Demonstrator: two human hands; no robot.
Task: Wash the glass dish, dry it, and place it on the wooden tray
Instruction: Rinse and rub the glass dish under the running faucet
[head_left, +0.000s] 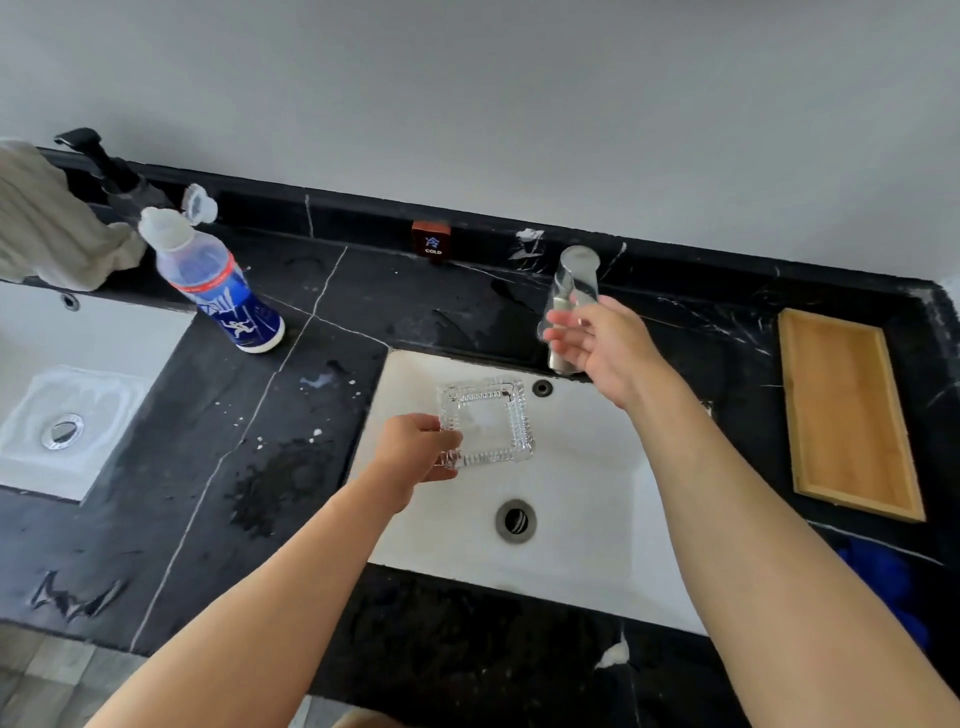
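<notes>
A square cut-glass dish (488, 418) hangs over the left part of the white sink (587, 519), held at its near left corner by my left hand (413, 452). My right hand (602, 345) is raised in front of the metal tap (571, 291), fingers spread, holding nothing; whether it touches the tap I cannot tell. No water stream is visible. The wooden tray (847, 410) lies bare on the black counter at the right of the sink.
A blue-labelled bottle (218, 280) with its cap flipped up stands on the wet black marble counter (291, 415) at the back left. A beige cloth (47, 218) and a black pump dispenser (111, 166) are behind it. A second basin (67, 395) is at far left. Something blue (888, 587) lies near the right edge.
</notes>
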